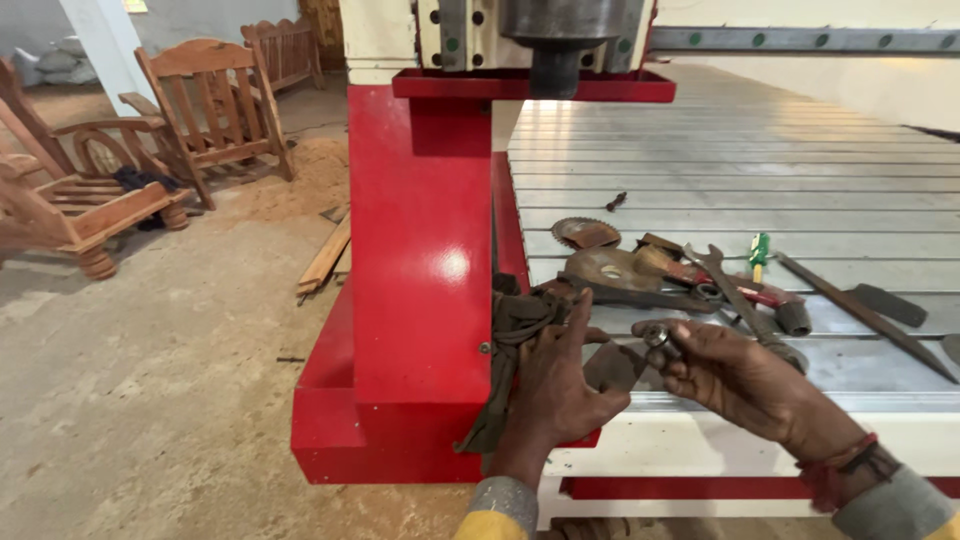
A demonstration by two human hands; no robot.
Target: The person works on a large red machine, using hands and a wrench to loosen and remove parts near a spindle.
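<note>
1. Metal first: a small round steel nut (657, 337) sits pinched in my right hand (745, 380), just above the slatted surface (720, 170).
2. My left hand (560, 385) lies open, fingers spread, on a dark rag (515, 330) by the red machine column (420, 250).
3. I hold it level and grip lightly, clear of the spanners (735, 290) and saw blades (600, 255).

On the slatted machine bed (740, 170), wrenches (735, 295), saw discs (590, 235) and a flat bar (865, 315) lie behind the right hand (740, 380), which holds a small metal part (657, 337), while the left hand (560, 390) rests to its left at the bed's edge, beside a hanging cloth (510, 350), with wooden chairs (210, 105) on the floor far left.
</note>
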